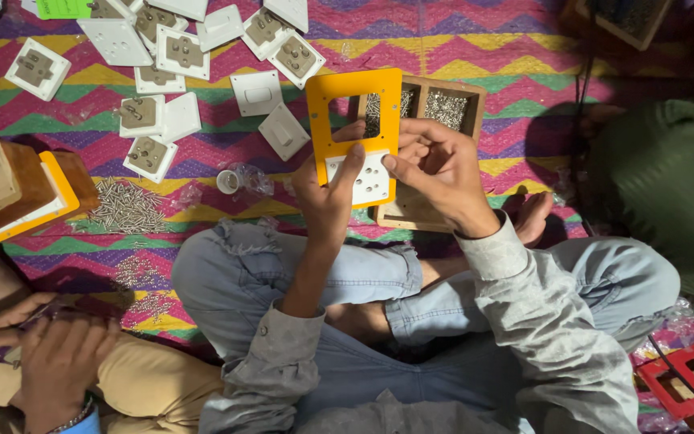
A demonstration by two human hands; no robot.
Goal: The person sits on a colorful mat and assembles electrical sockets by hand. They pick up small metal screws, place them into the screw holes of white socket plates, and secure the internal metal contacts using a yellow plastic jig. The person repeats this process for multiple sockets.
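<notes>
Covering the whole floor is a zigzag mat (475, 48) in pink, purple, yellow and green; on it sits the person, cross-legged in blue jeans (363, 273) and a grey shirt, bare feet tucked in; a wooden tray (475, 96) with compartments of small metal screws lies just past the knees, partly hidden by the orange plate (355, 88); that plate, a flat frame with a square opening at its upper end and a white socket insert (367, 181) fitted at its lower end, is held up between both hands above the tray; the left hand (327, 201) is clamped on the plate's lower left edge, its thumb pressed on the white insert; the right hand (435, 173) is closed on the plate's right edge, fingers curled behind and thumb touching the insert's right side; to the left, white switch and socket modules (178, 56) lie scattered on the mat, some face up and some showing brown backs; a wooden box with an orange plate (18, 189) sits at the left edge; a loose heap of screws (126, 210) lies beside it; a co-worker's hands (42, 354) are at the lower left corner; a small clear plastic bag (242, 181) lies near the left hand.
</notes>
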